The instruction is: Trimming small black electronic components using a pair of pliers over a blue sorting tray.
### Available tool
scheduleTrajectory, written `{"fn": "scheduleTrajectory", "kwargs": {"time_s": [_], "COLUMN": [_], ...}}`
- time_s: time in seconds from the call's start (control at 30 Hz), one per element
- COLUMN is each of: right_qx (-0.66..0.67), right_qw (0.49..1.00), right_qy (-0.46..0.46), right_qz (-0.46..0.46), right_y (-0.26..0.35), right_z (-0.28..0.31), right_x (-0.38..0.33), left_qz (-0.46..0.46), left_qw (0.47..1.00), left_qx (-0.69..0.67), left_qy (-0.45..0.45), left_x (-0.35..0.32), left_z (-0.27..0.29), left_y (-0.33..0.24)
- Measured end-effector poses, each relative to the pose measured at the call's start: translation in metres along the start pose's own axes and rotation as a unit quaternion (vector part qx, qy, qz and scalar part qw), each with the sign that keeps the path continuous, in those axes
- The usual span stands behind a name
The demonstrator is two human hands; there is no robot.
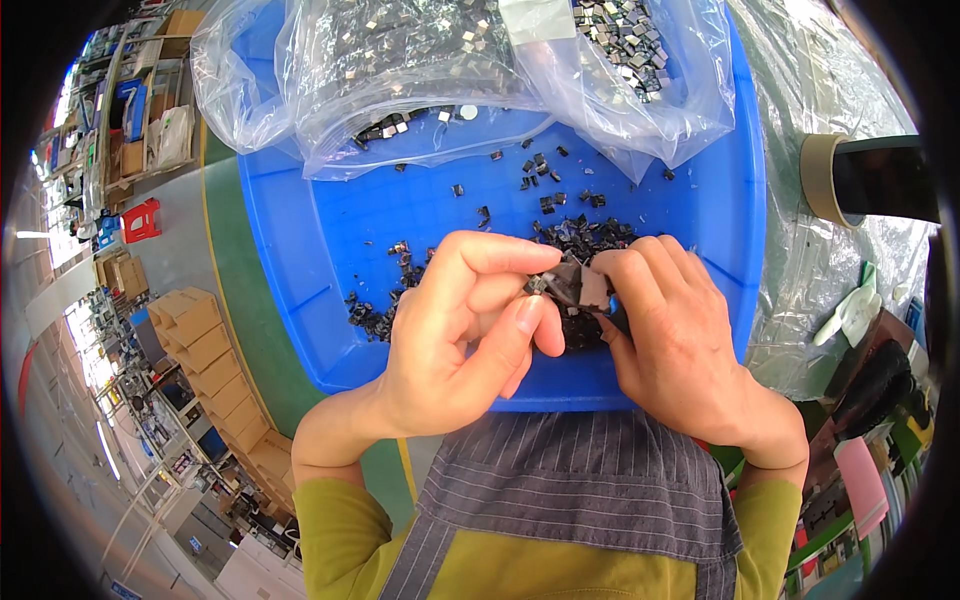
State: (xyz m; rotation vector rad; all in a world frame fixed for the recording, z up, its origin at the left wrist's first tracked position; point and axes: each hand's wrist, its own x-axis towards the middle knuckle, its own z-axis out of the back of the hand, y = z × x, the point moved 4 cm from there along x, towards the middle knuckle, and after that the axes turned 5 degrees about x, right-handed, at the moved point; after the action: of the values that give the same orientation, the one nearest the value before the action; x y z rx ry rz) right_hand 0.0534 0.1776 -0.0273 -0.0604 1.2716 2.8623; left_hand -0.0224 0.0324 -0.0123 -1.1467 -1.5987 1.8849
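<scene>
Over the near half of a blue plastic tray (746,230), my two hands meet at small parts. My left hand (445,330) is closed in a pinch, with a small dark, shiny piece (538,285) at its thumb and fingertips. My right hand (680,335) is curled around a dark object with a flat brownish-grey block (594,287) at its end; its kind cannot be made out. This object touches or nearly touches the piece in my left hand. Beneath my hands lies a heap of small black parts (590,235), partly hidden. More black bits (372,318) lie by my left wrist.
Clear plastic bags (420,70) of small black and silvery square parts cover the tray's far side. To the right, a tape roll (822,180) and a white-green glove (856,312) rest on plastic sheeting. Cardboard boxes (215,360) stand on the floor at left.
</scene>
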Motion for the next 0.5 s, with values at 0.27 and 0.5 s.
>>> {"fn": "scheduleTrajectory", "kwargs": {"time_s": [0.27,0.5], "right_qx": [0.022,0.018], "right_qw": [0.999,1.000], "right_qy": [0.026,0.017], "right_qz": [-0.003,-0.005], "right_y": [-0.0026,-0.0001], "right_z": [-0.0006,0.0033], "right_x": [-0.0011,0.0009], "left_qz": [-0.008,0.013], "left_qw": [1.000,1.000], "left_qx": [0.013,0.011], "left_qy": [0.009,-0.004], "left_x": [0.0009,0.0000], "left_z": [0.0009,0.0027], "left_y": [-0.0003,-0.0013]}}
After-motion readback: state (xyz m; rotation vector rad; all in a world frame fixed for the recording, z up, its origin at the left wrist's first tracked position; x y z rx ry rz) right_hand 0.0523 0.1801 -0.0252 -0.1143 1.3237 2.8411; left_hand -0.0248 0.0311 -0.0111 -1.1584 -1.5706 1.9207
